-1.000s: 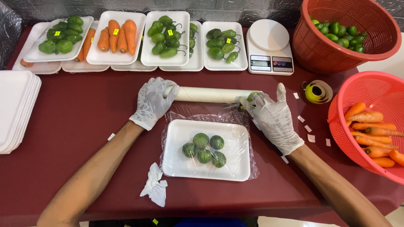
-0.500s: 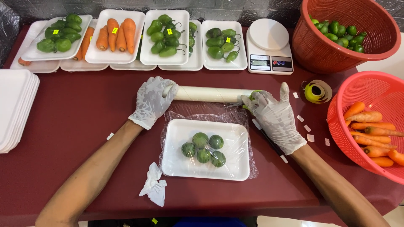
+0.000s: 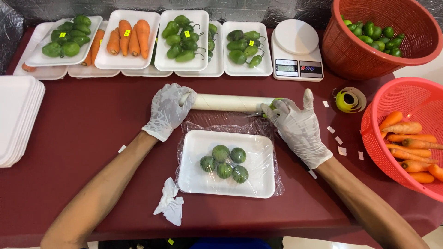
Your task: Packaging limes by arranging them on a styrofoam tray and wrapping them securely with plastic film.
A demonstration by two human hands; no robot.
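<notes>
Film already stretched over the white tray (image 3: 198, 184) of five small green fruits (image 3: 224, 163), roll not yet cut loose.
Just beyond it, left hand (image 3: 167, 110) and right hand (image 3: 297, 124) clasp opposite ends of the cling film roll (image 3: 228, 102); further back sit wrapped trays (image 3: 182, 41), and baskets of carrots (image 3: 408, 143) and green fruit (image 3: 376, 34).

Dark red desk (image 3: 92, 120). Along the far edge: white trays (image 3: 182, 39) of carrots and green peppers, then a white scale (image 3: 296, 48). Far right: two red baskets (image 3: 369, 55). Left edge: stack of bare trays (image 3: 18, 115). Centre: film roll (image 3: 226, 102), film-covered tray (image 3: 203, 147) with five limes, crumpled paper (image 3: 170, 207) in front. Right of the roll: tape roll (image 3: 350, 99), scattered white label scraps (image 3: 339, 140).
</notes>
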